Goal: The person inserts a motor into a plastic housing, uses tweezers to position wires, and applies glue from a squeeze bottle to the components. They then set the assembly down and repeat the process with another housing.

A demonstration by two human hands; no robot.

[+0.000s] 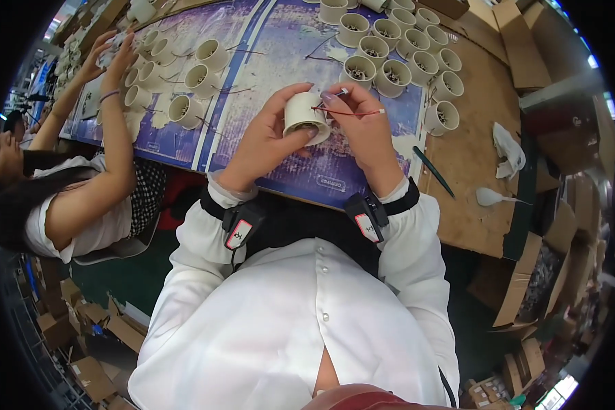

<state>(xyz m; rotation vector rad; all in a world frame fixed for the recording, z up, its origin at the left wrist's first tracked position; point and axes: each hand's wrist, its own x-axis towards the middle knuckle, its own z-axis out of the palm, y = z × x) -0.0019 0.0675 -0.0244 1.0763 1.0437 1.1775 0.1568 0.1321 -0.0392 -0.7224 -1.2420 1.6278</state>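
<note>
Above the near edge of the table, I hold a white cylindrical cup-like housing (301, 108) tilted on its side. My left hand (270, 137) is wrapped round it, with the thumb at its open rim. My right hand (365, 133) pinches the thin red and dark wires (352, 111) that come out of the housing's side; small white connectors tip them. What lies inside the held housing is mostly hidden by my thumb. Just beyond my right hand, similar white cups (392, 78) stand grouped, with small metal-looking parts inside.
A dark green pen-like tool (433, 171), a white squeeze bulb with a thin nozzle (492, 197) and a crumpled white cloth (508, 152) lie on the brown board at right. More wired cups (182, 109) stand at left, where a co-worker's hands (113, 58) are raised. An open carton (536, 273) is lower right.
</note>
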